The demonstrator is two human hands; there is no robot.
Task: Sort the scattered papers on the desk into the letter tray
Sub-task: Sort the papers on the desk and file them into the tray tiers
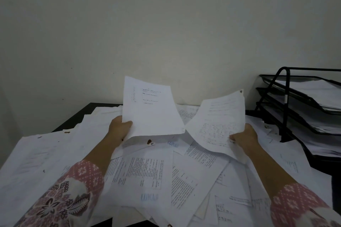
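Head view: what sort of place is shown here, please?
Probably an office or a home study: a dark desk covered with printed papers, a black tiered letter tray holding sheets, and a plain wall behind.

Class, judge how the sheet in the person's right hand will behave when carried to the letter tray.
Probably floppy: the sheet, pinched at one edge by the right hand, bows visibly. Likely light, being thin paper, so it may flutter. It might buckle entering the letter tray unless supported.
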